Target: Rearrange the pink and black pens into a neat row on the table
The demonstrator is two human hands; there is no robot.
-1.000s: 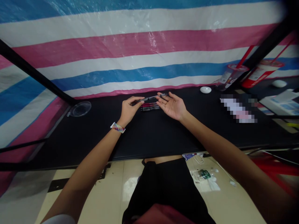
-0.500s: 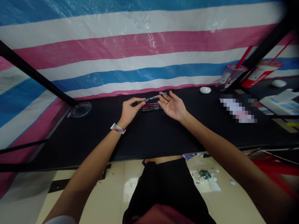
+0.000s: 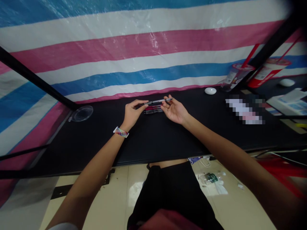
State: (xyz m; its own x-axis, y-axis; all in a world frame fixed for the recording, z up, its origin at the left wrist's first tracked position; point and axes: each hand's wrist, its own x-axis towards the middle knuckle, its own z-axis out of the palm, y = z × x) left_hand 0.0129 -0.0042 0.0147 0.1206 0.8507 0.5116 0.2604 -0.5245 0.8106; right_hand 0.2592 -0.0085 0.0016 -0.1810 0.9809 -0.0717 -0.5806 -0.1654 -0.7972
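Observation:
A slim pen is held level just above the black table, dark at its ends with a pale, clear-looking barrel. My left hand pinches its left end between thumb and fingers and wears a colourful patterned wristband. At the other end, the fingers of my right hand are closed around the pen, palm turned partly up. Below it, several pens lie side by side on the table, dark and red in colour. Their right ends are partly hidden by my right fingers.
A clear round lid lies on the black table at left. Toward the right are a white oval object, a plastic cup with a red straw and a red-and-white cup. A striped sheet hangs behind.
The pen has turned from slanting up rightward to nearly level. My right fingers have closed in on its right end; my left hand has stayed almost in place.

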